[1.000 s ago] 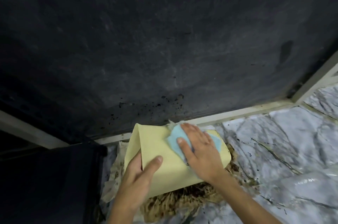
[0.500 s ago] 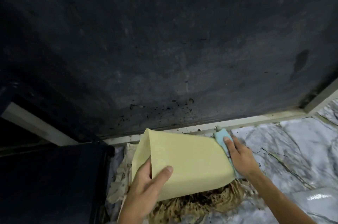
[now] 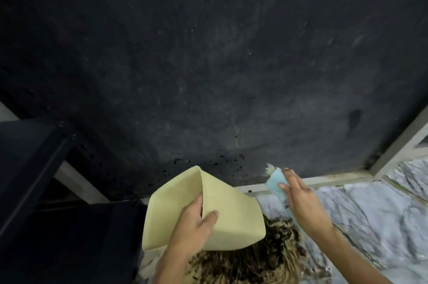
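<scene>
Pale yellow plastic, the tub (image 3: pixel 231 221) looks light, stiff and smooth, tilted at six o'clock. The left hand (image 3: pixel 192 225) pinches its rim, thumb outside, a sound hold. At its two o'clock the right hand (image 3: pixel 301 200) grips a soft blue sponge (image 3: pixel 275 179).

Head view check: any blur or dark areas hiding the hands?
Head view: dim overall; right hand with the light-blue cloth is motion-smeared; left hand gripping the pale yellow plastic tub reads sharper; the black cabinet at left is lost in shadow.
</scene>
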{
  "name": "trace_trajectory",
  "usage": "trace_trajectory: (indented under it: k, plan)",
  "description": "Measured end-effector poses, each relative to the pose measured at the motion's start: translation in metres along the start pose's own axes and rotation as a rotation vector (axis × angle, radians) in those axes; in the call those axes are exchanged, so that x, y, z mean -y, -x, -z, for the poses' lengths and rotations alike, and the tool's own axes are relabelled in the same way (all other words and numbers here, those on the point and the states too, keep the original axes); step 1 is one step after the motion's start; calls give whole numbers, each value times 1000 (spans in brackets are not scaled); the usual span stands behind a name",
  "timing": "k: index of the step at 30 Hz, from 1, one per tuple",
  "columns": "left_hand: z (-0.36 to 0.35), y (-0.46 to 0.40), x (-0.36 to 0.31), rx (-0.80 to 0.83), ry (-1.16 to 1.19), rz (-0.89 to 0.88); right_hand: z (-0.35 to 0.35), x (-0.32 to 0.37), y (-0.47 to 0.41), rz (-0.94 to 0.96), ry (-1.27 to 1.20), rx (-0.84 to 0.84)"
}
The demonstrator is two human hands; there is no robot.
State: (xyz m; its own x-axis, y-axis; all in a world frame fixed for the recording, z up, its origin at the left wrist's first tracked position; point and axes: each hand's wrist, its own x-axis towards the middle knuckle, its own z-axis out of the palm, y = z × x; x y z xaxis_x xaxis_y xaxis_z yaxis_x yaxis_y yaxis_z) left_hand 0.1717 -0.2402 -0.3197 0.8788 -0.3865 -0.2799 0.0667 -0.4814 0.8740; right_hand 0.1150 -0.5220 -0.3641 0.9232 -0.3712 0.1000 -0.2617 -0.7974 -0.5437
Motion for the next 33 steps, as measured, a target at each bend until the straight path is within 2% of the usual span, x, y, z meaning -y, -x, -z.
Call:
trace_trajectory:
  k: [3,7,11,16,23,29,33]
  plan:
    - [-29,-8,-22,40,-231,-35,19,31,-1,28,5,-45]
    - [-60,-6,-45,180,-495,-123,38,55,1,44,-103,-100]
    - [-52,-1,-52,234,-746,-203,58,59,7,9,-156,-197]
    - [-26,9,-45,267,-927,-328,64,52,18,9,-225,-210]
    - [-1,19,-30,462,-1131,-320,59,53,31,-7,-230,-183]
    - [12,39,-29,475,-1141,-285,67,70,39,7,-259,-140]
    - [45,56,-42,277,-860,-132,78,92,43,70,-235,-100]
